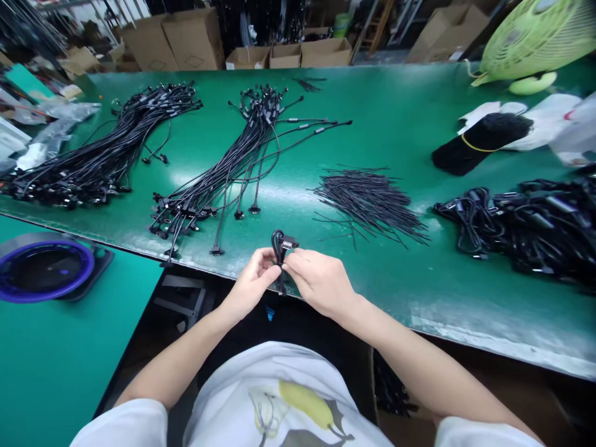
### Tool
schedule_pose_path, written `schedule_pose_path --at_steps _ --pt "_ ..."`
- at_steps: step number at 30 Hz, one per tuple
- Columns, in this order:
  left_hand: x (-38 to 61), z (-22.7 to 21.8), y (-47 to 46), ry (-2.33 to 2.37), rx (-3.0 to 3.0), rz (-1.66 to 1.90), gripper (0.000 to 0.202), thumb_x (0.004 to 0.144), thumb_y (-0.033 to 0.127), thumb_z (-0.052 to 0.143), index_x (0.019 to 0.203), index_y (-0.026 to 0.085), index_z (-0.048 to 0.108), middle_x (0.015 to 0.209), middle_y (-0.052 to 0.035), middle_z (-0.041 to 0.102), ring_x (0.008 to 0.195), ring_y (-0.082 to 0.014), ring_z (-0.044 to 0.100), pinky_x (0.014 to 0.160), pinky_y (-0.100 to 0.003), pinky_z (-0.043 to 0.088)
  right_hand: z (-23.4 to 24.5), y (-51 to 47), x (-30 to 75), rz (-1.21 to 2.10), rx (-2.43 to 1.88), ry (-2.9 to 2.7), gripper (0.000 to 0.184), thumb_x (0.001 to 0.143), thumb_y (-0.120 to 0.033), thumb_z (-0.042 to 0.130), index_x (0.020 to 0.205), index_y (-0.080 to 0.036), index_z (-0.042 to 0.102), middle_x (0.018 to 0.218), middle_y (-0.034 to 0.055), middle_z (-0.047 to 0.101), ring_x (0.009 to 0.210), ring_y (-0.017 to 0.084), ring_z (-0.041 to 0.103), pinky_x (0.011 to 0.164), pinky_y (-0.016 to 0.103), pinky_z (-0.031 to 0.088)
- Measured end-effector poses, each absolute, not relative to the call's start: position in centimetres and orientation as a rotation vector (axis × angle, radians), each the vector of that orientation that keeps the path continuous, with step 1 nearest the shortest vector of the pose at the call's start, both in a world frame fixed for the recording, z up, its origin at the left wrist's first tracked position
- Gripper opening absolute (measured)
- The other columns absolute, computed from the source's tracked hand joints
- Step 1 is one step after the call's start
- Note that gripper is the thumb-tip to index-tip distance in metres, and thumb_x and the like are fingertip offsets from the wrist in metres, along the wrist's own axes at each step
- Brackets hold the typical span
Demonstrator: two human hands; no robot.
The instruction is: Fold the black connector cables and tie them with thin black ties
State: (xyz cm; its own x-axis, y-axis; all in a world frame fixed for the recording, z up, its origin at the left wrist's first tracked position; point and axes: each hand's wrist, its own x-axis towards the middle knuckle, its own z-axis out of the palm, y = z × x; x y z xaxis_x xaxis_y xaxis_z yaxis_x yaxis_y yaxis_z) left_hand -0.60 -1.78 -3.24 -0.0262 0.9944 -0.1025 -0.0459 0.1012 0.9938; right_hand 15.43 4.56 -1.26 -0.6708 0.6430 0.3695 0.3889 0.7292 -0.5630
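Observation:
Both my hands meet at the near edge of the green table (pixel 400 112). My left hand (pixel 251 280) and my right hand (pixel 316 279) pinch a short black cable (pixel 280 245) folded into a small loop, its connector end sticking up above my fingers. Just beyond my hands lies a fanned bunch of straight black cables (pixel 223 174) with connectors at both ends. To its right a loose pile of thin black ties (pixel 367 202) is spread on the table.
A second cable bunch (pixel 102 149) lies far left. A heap of coiled black cables (pixel 526 223) sits at right, behind it a banded bundle of black ties (pixel 479 144). A purple-rimmed round device (pixel 44 267) sits at left, a green fan (pixel 535 37) at back right, cardboard boxes (pixel 186 37) behind.

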Motion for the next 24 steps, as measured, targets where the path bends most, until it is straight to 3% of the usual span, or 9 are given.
schedule_pose_path --at_steps 3,6,7,9,12,15,17,20,24 --pt "0.0 -3.1 -1.9 1.282 1.317 1.155 0.031 0.094 0.037 0.052 0.117 0.02 0.063 0.132 -0.0091 0.056 0.126 -0.0234 0.047 0.112 -0.036 0.03 -1.7 4.6 15.4 1.327 -0.895 -2.08 0.035 0.093 -0.037 0.041 0.064 -0.019 0.046 0.059 -0.0012 0.047 0.055 0.011 0.04 0.056 0.024 0.031" --pt "0.8 -3.1 -1.7 1.305 1.266 1.173 0.03 0.096 0.035 0.047 0.114 0.019 0.064 0.124 -0.009 0.062 0.12 -0.022 0.053 0.109 -0.034 0.034 -1.9 4.9 16.1 1.843 -0.977 -1.884 0.048 0.092 -0.054 0.037 0.058 -0.02 0.043 0.048 -0.0058 0.027 0.043 0.009 0.022 0.046 0.025 0.022" --pt "1.1 -3.2 -1.6 1.299 1.204 1.184 0.03 0.096 0.035 0.046 0.113 0.018 0.064 0.117 -0.0087 0.064 0.112 -0.0208 0.057 0.105 -0.033 0.038 -1.8 5.0 16.4 1.84 -0.991 -1.912 0.051 0.091 -0.057 0.038 0.056 -0.02 0.045 0.047 -0.0056 0.029 0.043 0.009 0.023 0.046 0.025 0.022" --pt "1.6 -3.4 -1.3 1.297 1.094 1.223 0.03 0.097 0.035 0.043 0.111 0.017 0.062 0.103 -0.0065 0.066 0.096 -0.0174 0.06 0.094 -0.03 0.044 -1.3 5.3 17.3 1.525 -1.061 -1.999 0.049 0.088 -0.058 0.048 0.06 -0.018 0.052 0.053 -0.0033 0.04 0.049 0.009 0.033 0.051 0.024 0.027" --pt "2.1 -3.5 -0.9 1.292 1.057 1.244 0.026 0.097 0.034 0.043 0.106 0.017 0.061 0.086 -0.0022 0.061 0.079 -0.0133 0.055 0.079 -0.025 0.045 -0.4 5.8 18.1 0.943 -1.181 -2.028 0.037 0.081 -0.055 0.062 0.085 -0.018 0.059 0.069 -0.0022 0.053 0.056 0.009 0.043 0.057 0.024 0.032" --pt "2.5 -3.3 -0.5 1.203 0.985 1.185 0.022 0.094 0.034 0.049 0.094 0.016 0.061 0.075 0.0005 0.054 0.07 -0.0109 0.052 0.07 -0.022 0.044 0.0 6.2 17.9 0.716 -1.169 -2.137 0.028 0.087 -0.046 0.06 0.094 -0.019 0.058 0.071 -0.0012 0.057 0.059 0.011 0.05 0.057 0.024 0.034" --pt "2.5 -2.9 -0.4 1.092 0.781 1.172 0.023 0.094 0.037 0.05 0.093 0.016 0.059 0.067 0.0036 0.046 0.057 -0.0077 0.045 0.056 -0.019 0.04 0.0 6.4 17.6 0.633 -1.075 -2.185 0.018 0.094 -0.036 0.051 0.09 -0.02 0.058 0.073 0.0011 0.059 0.066 0.014 0.054 0.061 0.025 0.037" --pt "2.2 -2.2 -0.3 0.934 0.549 1.106 0.03 0.093 0.045 0.052 0.098 0.016 0.059 0.062 0.007 0.037 0.044 -0.0035 0.031 0.041 -0.015 0.027 0.0 6.7 17.5 0.7 -0.881 -2.13 0.018 0.097 -0.027 0.044 0.097 -0.02 0.061 0.084 0.0034 0.061 0.076 0.015 0.056 0.07 0.026 0.042" --pt "1.8 -1.5 -0.7 0.802 0.54 0.978 0.038 0.087 0.05 0.062 0.107 0.018 0.062 0.069 0.005 0.04 0.047 -0.0036 0.037 0.04 -0.014 0.036 -0.3 7.6 17.8 0.908 -0.807 -1.952 0.019 0.097 -0.025 0.047 0.101 -0.022 0.065 0.092 0.0043 0.061 0.095 0.017 0.056 0.084 0.03 0.046"
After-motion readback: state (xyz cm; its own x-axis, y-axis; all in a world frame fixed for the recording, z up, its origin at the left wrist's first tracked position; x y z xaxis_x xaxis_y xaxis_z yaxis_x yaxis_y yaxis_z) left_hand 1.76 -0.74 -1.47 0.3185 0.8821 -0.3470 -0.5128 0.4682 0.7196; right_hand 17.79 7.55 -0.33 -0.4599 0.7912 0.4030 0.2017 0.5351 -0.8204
